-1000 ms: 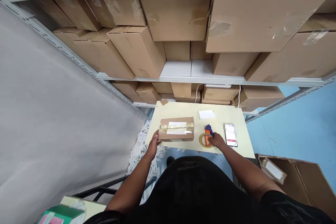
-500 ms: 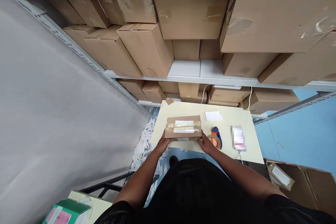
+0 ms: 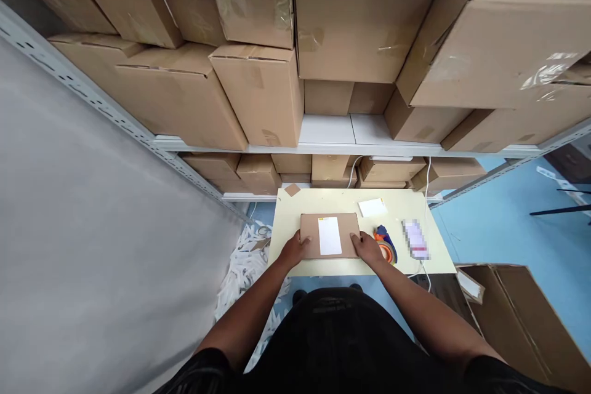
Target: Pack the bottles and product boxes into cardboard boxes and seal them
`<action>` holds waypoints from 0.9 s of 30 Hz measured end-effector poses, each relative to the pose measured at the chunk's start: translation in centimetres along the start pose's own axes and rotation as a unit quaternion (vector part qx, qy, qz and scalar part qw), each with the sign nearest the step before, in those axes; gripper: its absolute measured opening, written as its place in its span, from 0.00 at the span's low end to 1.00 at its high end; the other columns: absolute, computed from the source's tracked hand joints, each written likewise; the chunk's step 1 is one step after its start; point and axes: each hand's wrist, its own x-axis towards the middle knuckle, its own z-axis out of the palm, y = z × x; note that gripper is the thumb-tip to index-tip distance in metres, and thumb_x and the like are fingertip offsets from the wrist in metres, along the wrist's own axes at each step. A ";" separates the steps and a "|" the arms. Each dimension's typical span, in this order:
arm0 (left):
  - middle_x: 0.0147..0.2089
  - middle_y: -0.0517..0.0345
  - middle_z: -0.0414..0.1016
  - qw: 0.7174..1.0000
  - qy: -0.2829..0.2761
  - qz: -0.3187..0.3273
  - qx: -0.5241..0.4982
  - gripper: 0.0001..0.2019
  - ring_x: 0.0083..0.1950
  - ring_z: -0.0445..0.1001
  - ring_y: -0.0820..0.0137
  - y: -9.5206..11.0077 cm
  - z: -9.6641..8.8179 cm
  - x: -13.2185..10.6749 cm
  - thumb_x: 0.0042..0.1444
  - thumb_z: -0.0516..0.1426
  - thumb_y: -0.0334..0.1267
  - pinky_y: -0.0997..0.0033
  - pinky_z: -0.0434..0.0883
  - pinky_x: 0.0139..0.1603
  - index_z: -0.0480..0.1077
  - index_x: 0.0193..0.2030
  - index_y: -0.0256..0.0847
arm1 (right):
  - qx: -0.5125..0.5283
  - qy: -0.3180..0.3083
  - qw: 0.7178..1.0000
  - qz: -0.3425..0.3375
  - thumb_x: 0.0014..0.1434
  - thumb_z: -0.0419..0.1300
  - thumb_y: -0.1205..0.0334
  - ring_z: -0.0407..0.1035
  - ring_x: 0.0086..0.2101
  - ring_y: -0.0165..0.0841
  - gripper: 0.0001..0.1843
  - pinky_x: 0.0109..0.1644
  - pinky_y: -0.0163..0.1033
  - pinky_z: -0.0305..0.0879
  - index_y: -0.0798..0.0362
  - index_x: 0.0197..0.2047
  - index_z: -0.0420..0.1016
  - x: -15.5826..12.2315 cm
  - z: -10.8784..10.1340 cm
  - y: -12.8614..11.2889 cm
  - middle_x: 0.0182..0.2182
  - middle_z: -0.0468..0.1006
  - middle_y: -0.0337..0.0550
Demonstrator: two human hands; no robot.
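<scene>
Between my two hands is a small brown cardboard box (image 3: 309, 226) with a white label (image 3: 329, 236) on its upper face, near the front of the cream table (image 3: 314, 268). My left hand (image 3: 295, 249) grips its left end, the thumb over the top. At the right end my right hand (image 3: 367, 247) holds it in the same way. Just right of that hand lies an orange and blue tape dispenser (image 3: 384, 244) with a roll of tape. A stack of white labels (image 3: 372, 207) rests behind the dispenser.
Shelves full of cardboard boxes (image 3: 258, 95) rise behind the table. A blurred phone-like object (image 3: 415, 239) with a white cable lies on the right. Paper scraps (image 3: 235, 277) cover the floor at left. A large open carton (image 3: 512, 320) stands at lower right, a labelled parcel (image 3: 471, 286) inside.
The box has been turned over: its taped side faced up before, and now a plain face with a whole label does. Both hands still hold its ends. The view has shifted.
</scene>
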 end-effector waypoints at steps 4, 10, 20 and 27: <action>0.61 0.44 0.78 0.999 -0.013 0.022 -0.025 0.31 0.57 0.79 0.53 -1.1 0.0 0.4 0.66 0.53 0.57 0.57 0.74 0.54 0.63 0.69 0.42 | 0.037 0.021 0.999 0.019 0.70 0.47 0.42 0.76 0.50 0.43 0.30 0.52 0.41 0.68 0.54 0.59 0.74 -0.6 0.6 0.9 0.50 0.82 0.53; 0.62 0.43 0.77 0.998 -0.026 0.016 -0.049 0.25 0.57 0.80 0.58 -1.6 -0.9 0.1 0.68 0.50 0.52 0.59 0.74 0.54 0.66 0.65 0.41 | 0.077 0.084 0.993 -0.007 0.66 0.53 0.47 0.77 0.46 0.41 0.27 0.53 0.43 0.70 0.52 0.62 0.71 -3.4 0.6 3.0 0.50 0.80 0.49; 0.54 0.50 0.79 0.983 0.106 0.144 0.051 0.18 0.52 0.78 0.60 3.9 -2.6 -4.1 0.66 0.51 0.48 0.58 0.75 0.54 0.75 0.54 0.45 | -0.083 0.098 0.985 0.116 0.62 0.60 0.46 0.70 0.57 0.52 0.34 0.53 0.48 0.68 0.57 0.64 0.65 -0.9 -4.9 11.4 0.57 0.72 0.64; 0.46 0.54 0.82 0.987 -0.001 0.154 0.051 0.15 0.46 0.79 0.61 13.9 3.3 -2.9 0.66 0.53 0.48 0.63 0.74 0.50 0.77 0.51 0.47 | -0.061 -0.079 0.992 0.077 0.61 0.59 0.55 0.77 0.43 0.42 0.14 0.40 0.38 0.65 0.53 0.47 0.74 5.3 -5.5 12.9 0.44 0.80 0.50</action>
